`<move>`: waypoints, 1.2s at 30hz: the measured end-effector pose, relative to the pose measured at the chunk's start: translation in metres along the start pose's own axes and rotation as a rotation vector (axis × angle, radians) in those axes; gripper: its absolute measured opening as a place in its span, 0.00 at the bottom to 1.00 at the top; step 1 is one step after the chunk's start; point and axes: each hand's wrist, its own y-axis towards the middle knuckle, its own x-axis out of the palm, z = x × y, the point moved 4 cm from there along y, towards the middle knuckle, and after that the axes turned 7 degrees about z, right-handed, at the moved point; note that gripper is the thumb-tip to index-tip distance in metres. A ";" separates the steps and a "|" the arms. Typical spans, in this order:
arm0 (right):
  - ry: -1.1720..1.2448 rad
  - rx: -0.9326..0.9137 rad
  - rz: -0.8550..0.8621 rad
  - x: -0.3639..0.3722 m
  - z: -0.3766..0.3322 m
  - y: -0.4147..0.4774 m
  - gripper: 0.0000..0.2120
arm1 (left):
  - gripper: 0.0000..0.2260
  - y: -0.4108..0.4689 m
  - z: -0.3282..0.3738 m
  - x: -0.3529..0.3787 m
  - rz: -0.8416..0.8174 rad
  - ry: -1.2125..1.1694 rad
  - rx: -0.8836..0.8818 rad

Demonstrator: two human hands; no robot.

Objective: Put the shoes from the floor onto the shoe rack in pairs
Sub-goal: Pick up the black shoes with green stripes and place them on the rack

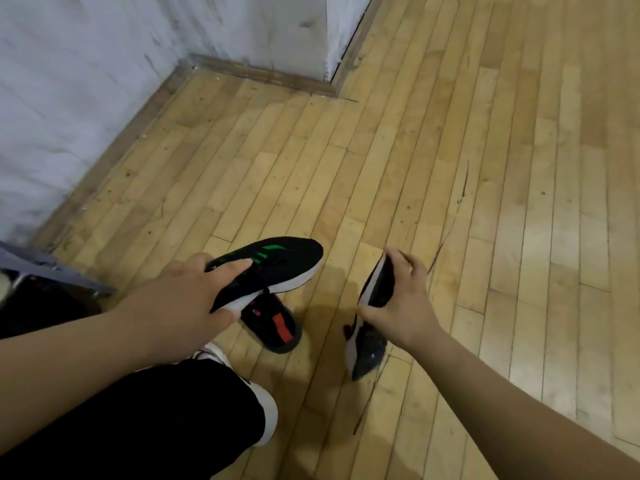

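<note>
My left hand (180,299) grips a black sneaker with green stripes and a white sole (280,263) by its heel end, holding it above the floor with the toe pointing right. My right hand (403,306) grips a second black sneaker with a white sole (369,344), turned on its side with the toe pointing down. Under the left-hand sneaker a black shoe with a red stripe (273,323) lies on the wooden floor (450,168). A grey shoe rack corner (45,268) shows at the left edge.
My leg in black trousers (138,420) and my white-soled shoe (266,407) fill the lower left. A grey wall (104,64) with a brown skirting board (263,77) forms a corner behind. The wooden floor stretches away to the right.
</note>
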 end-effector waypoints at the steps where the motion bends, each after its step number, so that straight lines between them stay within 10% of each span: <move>1: 0.070 -0.060 0.074 -0.008 -0.010 0.002 0.49 | 0.33 0.002 -0.004 -0.003 0.024 -0.013 -0.022; 20: -0.042 -0.109 0.188 -0.042 -0.016 -0.015 0.11 | 0.35 0.006 -0.014 0.000 -0.001 -0.038 -0.051; 27: 0.213 0.055 0.450 -0.051 -0.054 0.003 0.14 | 0.34 0.005 -0.016 -0.010 0.073 -0.091 -0.111; 33: -0.145 0.041 -0.471 0.030 -0.022 -0.049 0.32 | 0.35 0.005 -0.014 -0.011 0.055 -0.083 -0.111; 36: -0.186 0.075 -0.504 0.041 -0.008 -0.043 0.26 | 0.34 0.005 -0.014 -0.009 0.046 -0.078 -0.102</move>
